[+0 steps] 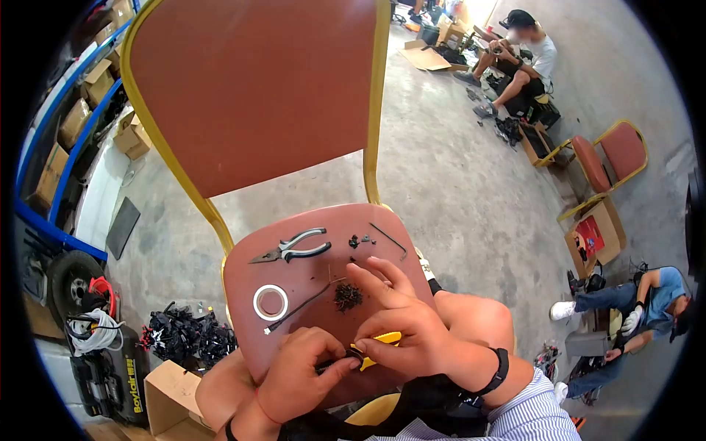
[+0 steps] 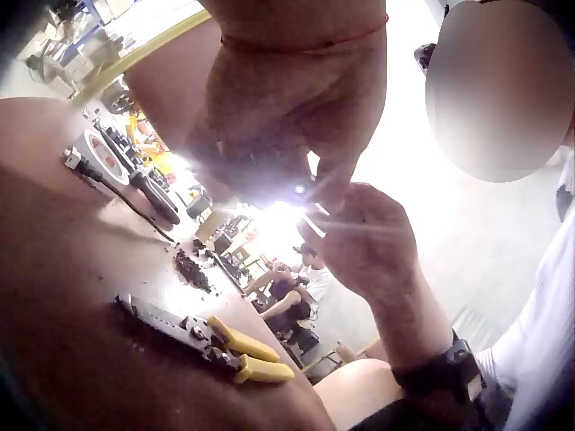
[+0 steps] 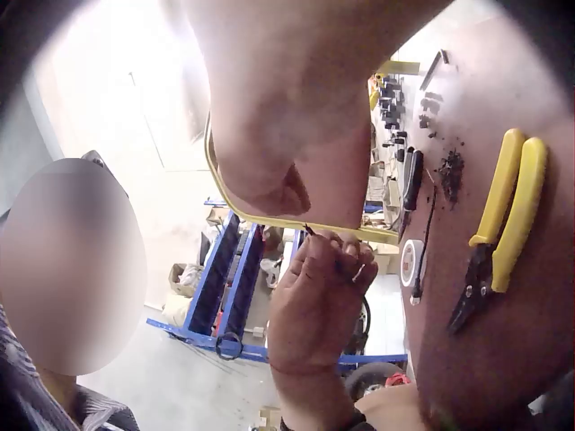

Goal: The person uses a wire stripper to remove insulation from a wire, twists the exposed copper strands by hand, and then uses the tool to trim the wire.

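Observation:
In the head view my left hand (image 1: 305,371) pinches a small, thin black piece (image 3: 309,231) between thumb and fingertips, low over the chair seat (image 1: 243,275). Close against it is my right hand (image 1: 412,334), thumb and index tips brought together, other fingers raised; I cannot tell whether they pinch anything. Glare covers the fingertips in the left wrist view. Wire strippers with yellow handles (image 3: 512,215) lie on the seat below both hands. Beyond the hands are a pile of black bits (image 1: 348,297) and a thin black cable (image 1: 300,309) with a white connector.
Grey-handled pliers (image 1: 271,256), a white tape roll (image 1: 258,303), a hex key (image 1: 390,239) and small black parts (image 1: 360,241) lie farther back on the seat. The chair backrest (image 1: 257,88) rises ahead. A black tangled heap (image 1: 187,334) and an open carton (image 1: 173,400) stand left.

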The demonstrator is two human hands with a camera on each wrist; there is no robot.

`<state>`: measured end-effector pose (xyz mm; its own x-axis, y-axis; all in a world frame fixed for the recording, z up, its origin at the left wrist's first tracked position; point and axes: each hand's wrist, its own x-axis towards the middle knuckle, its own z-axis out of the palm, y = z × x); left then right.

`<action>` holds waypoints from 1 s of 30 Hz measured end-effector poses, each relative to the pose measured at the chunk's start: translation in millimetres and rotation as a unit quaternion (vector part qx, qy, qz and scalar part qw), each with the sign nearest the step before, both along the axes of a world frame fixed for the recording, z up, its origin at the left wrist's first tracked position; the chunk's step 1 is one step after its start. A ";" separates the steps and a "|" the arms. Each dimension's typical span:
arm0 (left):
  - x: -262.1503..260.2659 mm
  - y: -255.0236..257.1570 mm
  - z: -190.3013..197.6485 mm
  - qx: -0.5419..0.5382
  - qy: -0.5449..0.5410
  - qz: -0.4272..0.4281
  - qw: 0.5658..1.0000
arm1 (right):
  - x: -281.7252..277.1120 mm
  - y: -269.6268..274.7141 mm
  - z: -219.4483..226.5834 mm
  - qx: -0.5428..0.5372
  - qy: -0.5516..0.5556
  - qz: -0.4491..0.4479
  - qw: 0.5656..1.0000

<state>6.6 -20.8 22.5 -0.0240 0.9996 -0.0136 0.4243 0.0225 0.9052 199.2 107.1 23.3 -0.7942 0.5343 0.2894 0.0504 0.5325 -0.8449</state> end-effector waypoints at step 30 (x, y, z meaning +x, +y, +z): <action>-6.9 0.2 -3.8 -0.070 -0.119 -0.032 0.990 | 8.4 -0.6 -0.7 -0.001 -0.029 -0.012 1.000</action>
